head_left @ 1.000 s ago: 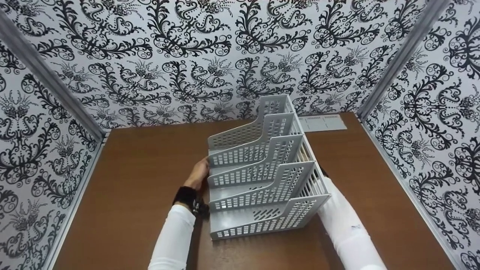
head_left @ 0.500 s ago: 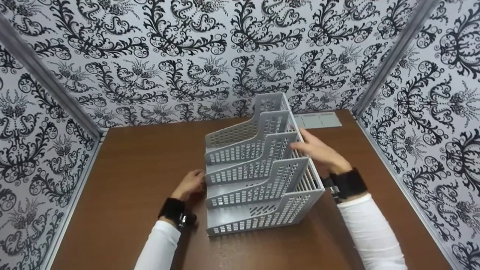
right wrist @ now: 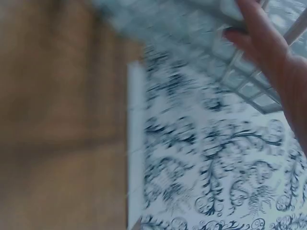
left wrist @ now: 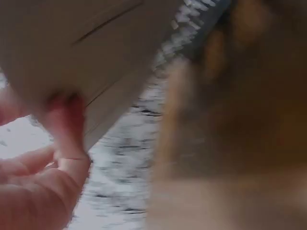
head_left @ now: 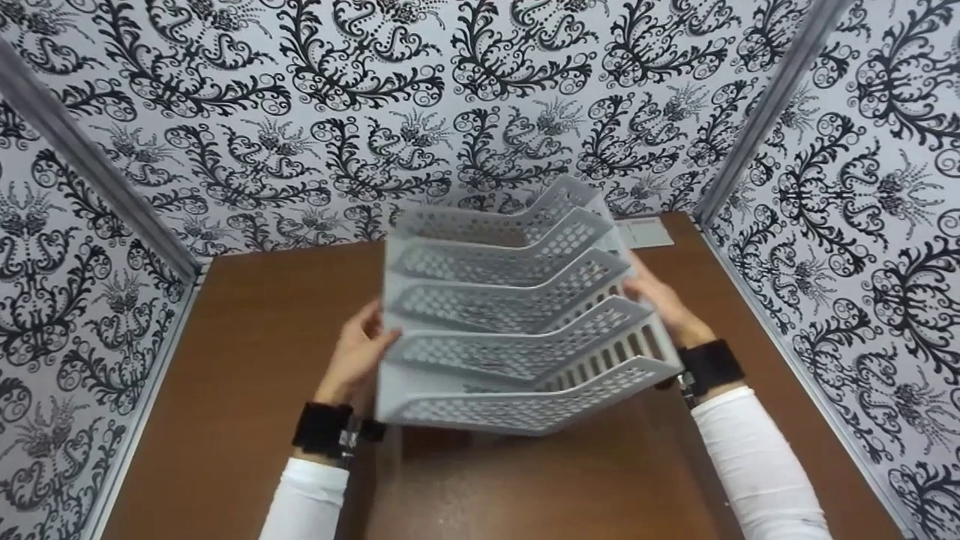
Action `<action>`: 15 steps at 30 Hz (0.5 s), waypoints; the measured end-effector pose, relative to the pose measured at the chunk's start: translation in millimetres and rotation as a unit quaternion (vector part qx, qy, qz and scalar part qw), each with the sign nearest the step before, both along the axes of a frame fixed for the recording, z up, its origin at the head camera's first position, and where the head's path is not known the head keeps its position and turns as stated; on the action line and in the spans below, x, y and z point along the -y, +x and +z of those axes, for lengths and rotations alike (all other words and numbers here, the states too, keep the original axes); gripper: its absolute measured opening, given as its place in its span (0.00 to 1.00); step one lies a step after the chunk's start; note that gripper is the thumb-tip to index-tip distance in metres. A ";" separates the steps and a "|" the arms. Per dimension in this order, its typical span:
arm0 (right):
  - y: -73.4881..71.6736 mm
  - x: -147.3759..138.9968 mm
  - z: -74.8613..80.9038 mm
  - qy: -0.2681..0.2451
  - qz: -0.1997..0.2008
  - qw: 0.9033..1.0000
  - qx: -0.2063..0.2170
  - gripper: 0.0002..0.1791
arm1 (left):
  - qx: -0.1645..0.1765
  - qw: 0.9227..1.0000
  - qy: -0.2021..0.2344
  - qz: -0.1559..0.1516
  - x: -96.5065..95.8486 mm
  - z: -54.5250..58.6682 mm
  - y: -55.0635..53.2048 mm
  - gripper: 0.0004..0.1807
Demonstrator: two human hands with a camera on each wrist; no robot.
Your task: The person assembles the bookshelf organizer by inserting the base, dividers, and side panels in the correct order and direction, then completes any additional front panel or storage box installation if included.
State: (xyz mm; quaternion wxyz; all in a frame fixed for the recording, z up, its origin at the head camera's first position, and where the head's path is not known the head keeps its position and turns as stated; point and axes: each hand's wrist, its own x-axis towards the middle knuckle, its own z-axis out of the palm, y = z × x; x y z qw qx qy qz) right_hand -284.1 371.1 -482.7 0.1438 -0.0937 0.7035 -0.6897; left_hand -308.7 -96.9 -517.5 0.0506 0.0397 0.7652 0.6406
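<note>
A light grey file rack (head_left: 480,351), with perforated dividers between its slots, is held tilted above the table between both hands. The left hand (head_left: 352,356) grips its left edge, thumb on the near face. In the left wrist view, that hand's fingers (left wrist: 67,124) bend against a smooth, shaded face of the rack (left wrist: 105,52). On the opposite side, the right hand (head_left: 667,304) grips the slatted panel. The right wrist view shows the right hand (right wrist: 273,52) with fingers at the openings of the rack (right wrist: 192,28); part of this hand is hidden by the rack in the head view.
The brown table (head_left: 262,360) lies beneath the rack. At its back right corner is a flat pale panel (head_left: 651,232). Patterned walls (head_left: 337,112) enclose the back and sides, close behind the rack. Black bands (head_left: 322,429) circle both wrists.
The right hand has come from behind the rack to grip its right side. The left hand has taken a new hold on the left edge. The rack has tipped and risen off the table.
</note>
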 end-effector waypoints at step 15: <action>-25.8 55.7 -86.9 0.404 0.072 0.898 -0.158 0.25 | -0.108 0.991 0.035 -0.077 -23.4 85.7 -5.4 0.49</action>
